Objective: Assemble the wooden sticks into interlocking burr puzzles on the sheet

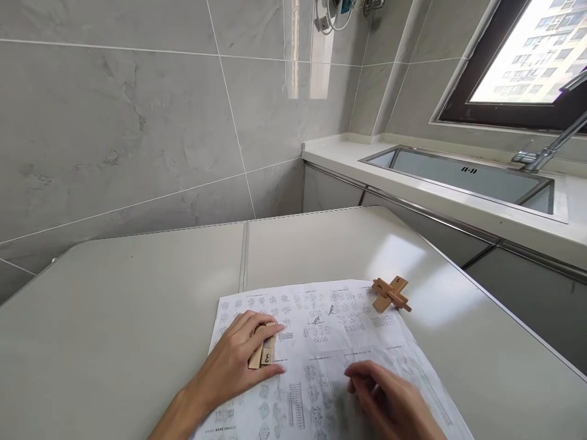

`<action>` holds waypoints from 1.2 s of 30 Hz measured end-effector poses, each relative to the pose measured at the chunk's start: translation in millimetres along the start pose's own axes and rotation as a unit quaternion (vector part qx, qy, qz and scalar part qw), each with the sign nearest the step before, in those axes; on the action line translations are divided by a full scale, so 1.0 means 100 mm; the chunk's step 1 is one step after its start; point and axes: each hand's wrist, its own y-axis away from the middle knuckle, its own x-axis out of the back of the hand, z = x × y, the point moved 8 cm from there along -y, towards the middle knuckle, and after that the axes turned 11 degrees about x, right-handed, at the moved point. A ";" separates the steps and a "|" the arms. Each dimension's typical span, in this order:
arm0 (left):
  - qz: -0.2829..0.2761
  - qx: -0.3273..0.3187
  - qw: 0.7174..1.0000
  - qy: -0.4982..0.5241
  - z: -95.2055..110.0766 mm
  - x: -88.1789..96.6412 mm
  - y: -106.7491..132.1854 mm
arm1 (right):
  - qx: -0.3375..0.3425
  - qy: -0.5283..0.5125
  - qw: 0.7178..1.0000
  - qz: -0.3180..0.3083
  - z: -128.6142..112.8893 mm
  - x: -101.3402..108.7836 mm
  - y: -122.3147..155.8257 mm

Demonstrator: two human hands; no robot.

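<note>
A printed paper sheet (298, 351) with rows of small diagrams lies on the table. On its left part are a few light wooden puzzle pieces (268, 353) side by side, one marked with a 3. My left hand (238, 348) is wrapped over them, fingers along the far side and thumb at the near side, partly hiding them. Above the lower right of the sheet, my right hand (389, 397) has its fingers curled in; no object shows in it. Several interlocked wooden pieces (391, 294) form a cross at the sheet's far right corner, one marked 2.
The light table (151, 293) has a seam running away from me. Beyond it stands a grey tiled wall (160, 122). To the right are a white counter (339, 156), a sink (458, 174) with a faucet (545, 156), and a dark-framed window (509, 104).
</note>
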 end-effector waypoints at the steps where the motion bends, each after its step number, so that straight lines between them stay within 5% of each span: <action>1: 0.002 0.004 1.000 0.002 0.01 0.00 -0.01 | 0.020 -0.007 0.999 -0.040 -0.09 -0.05 -0.14; 6: 0.047 0.039 0.998 0.023 0.03 0.00 -0.23 | 0.040 -0.012 0.990 -0.136 -0.37 -0.21 -1.01; 11: 0.150 0.094 0.982 0.062 -0.01 0.05 -0.58 | -0.034 -0.127 0.967 -0.217 -0.31 -0.54 -1.54; 17: 0.156 0.044 0.984 0.078 0.09 -0.05 -0.82 | -0.016 -0.322 0.903 -0.283 -0.36 -0.74 -1.56; 25: 0.077 0.110 0.970 0.202 -0.05 -0.19 -0.81 | -0.038 -0.391 0.907 -0.153 -0.15 -0.65 -1.55; 30: 0.056 0.102 0.976 0.185 -0.01 -0.21 -0.81 | -0.101 -0.454 0.880 -0.101 0.01 -0.65 -1.54; 36: 0.045 0.052 0.990 0.120 0.10 -0.26 -0.83 | -0.079 -0.508 0.852 -0.101 -0.10 -0.61 -1.54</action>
